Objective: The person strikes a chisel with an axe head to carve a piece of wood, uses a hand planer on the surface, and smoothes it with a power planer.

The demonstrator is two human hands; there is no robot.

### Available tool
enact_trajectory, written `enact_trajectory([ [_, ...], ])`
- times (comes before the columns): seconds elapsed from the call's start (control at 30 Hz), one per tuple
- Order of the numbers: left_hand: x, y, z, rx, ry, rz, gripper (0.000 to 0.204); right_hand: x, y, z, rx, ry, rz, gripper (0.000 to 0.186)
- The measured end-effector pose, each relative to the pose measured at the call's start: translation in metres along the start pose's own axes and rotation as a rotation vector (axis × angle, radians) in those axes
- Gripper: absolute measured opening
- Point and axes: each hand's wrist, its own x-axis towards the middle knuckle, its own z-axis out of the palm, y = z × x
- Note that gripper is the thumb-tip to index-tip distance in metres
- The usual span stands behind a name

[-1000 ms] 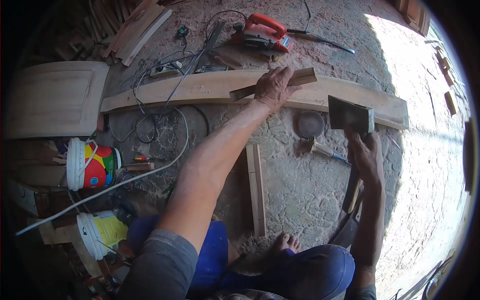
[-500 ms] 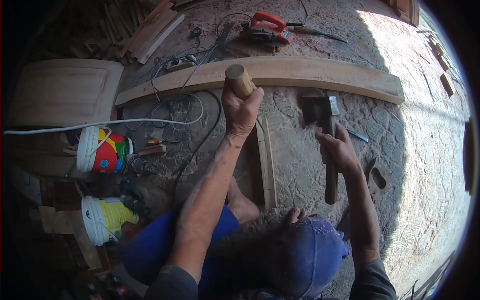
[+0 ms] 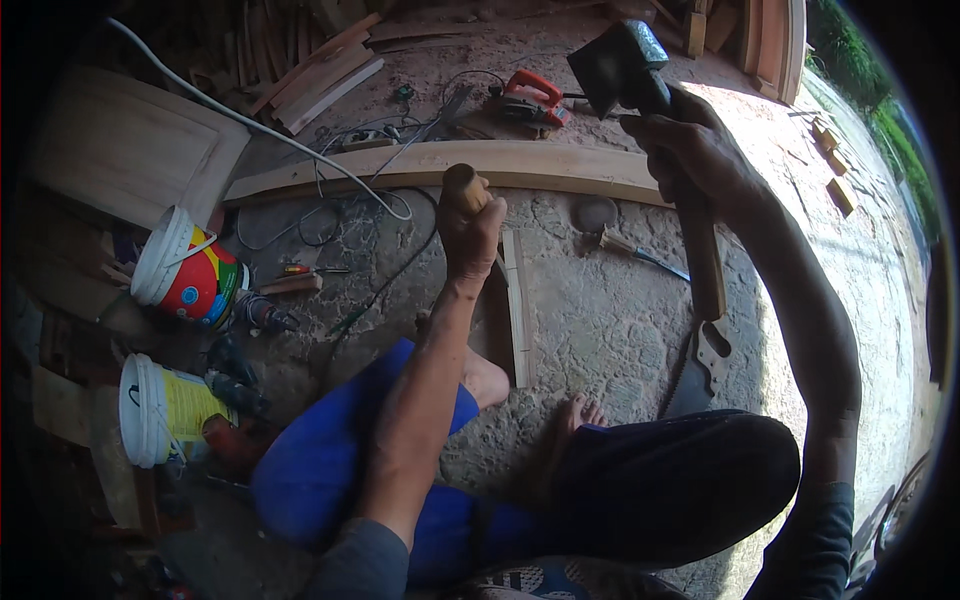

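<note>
My left hand (image 3: 470, 235) is closed around the upright wooden handle of a chisel (image 3: 463, 185). Most of its blade is hidden behind the hand. Just below, a narrow wooden strip (image 3: 518, 320) lies on the ground between my feet, partly covered by my left hand. Whether the blade touches it I cannot tell. High on the right, my right hand (image 3: 700, 150) grips a hammer (image 3: 620, 65) near its broad, dark metal head. The hammer's wooden handle hangs down past the hand. A handsaw (image 3: 700, 370) lies under the handle's end.
A long curved beam (image 3: 400, 165) lies across the ground ahead, with a red power tool (image 3: 535, 100) beyond it. Right of the strip is a wooden-handled tool (image 3: 640, 248) with a bluish blade. At left are two buckets (image 3: 165, 260), cables and a wooden panel (image 3: 130, 140).
My right hand has raised the hammer up and to the right, above the beam's right end. The left hand keeps its hold on the chisel. My view and right knee have shifted.
</note>
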Motion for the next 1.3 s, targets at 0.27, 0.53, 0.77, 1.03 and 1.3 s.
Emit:
enact_trajectory([
  [0.27,-0.006,0.03,0.003,-0.198,0.162,-0.11,0.034,-0.015,-0.062,0.033,-0.01,0.1,-0.207,0.033],
  [0.53,-0.017,0.017,-0.016,0.27,-0.145,0.066,0.052,-0.019,-0.05,0.035,0.314,0.13,-0.36,0.035],
  [0.77,-0.01,-0.002,0.01,0.141,0.118,0.097,0.04,-0.049,0.008,0.021,0.424,0.128,-0.18,0.034],
  [1.03,-0.017,-0.018,-0.003,0.013,0.016,-0.067,0.021,-0.052,0.051,0.025,0.486,0.215,-0.077,0.046],
  [1.3,-0.03,-0.029,-0.007,0.049,0.052,-0.102,0.014,-0.047,0.063,0.03,0.467,0.226,-0.113,0.046],
])
